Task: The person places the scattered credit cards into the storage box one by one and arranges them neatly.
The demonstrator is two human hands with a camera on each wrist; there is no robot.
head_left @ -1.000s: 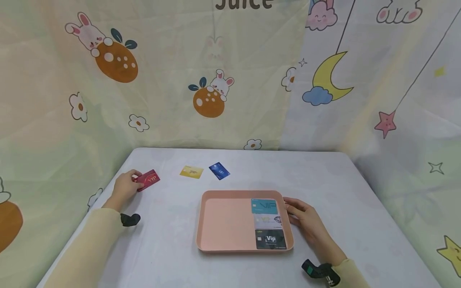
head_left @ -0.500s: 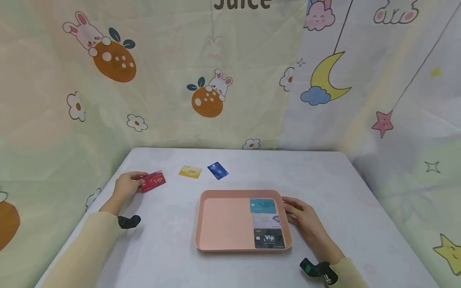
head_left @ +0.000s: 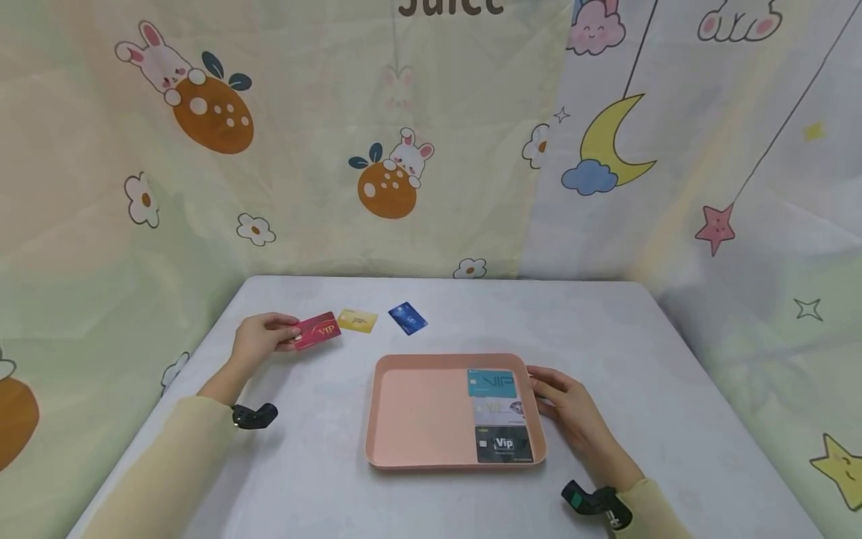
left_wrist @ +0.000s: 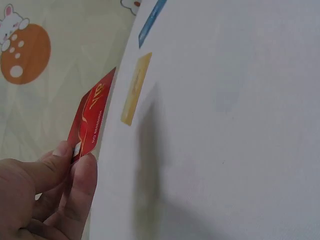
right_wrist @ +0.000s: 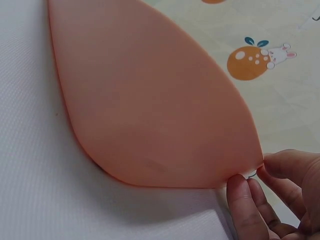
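Held by one end between the thumb and fingers of my left hand (head_left: 257, 343) is a red VIP card (head_left: 319, 330), raised off the table with its shadow below. The left wrist view shows the card (left_wrist: 92, 116) tilted, its lettered face visible. My right hand (head_left: 571, 408) holds the right rim of a pink tray (head_left: 420, 412); in the right wrist view its fingers and thumb meet at the tray's (right_wrist: 155, 100) edge. Stacked in a column along the tray's right side lie a teal VIP card (head_left: 491, 383), a pale grey card (head_left: 494, 411) and a black card (head_left: 503, 445).
Beyond the tray, a yellow card (head_left: 357, 320) and a blue card (head_left: 407, 318) lie flat on the white table (head_left: 303, 479). The red card's right end comes close to the yellow one in the head view. Printed fabric walls (head_left: 303, 150) surround the table's back and sides.
My left hand has carried the red card rightward, toward the yellow card. My right hand, the tray and the cards in it have stayed in place.
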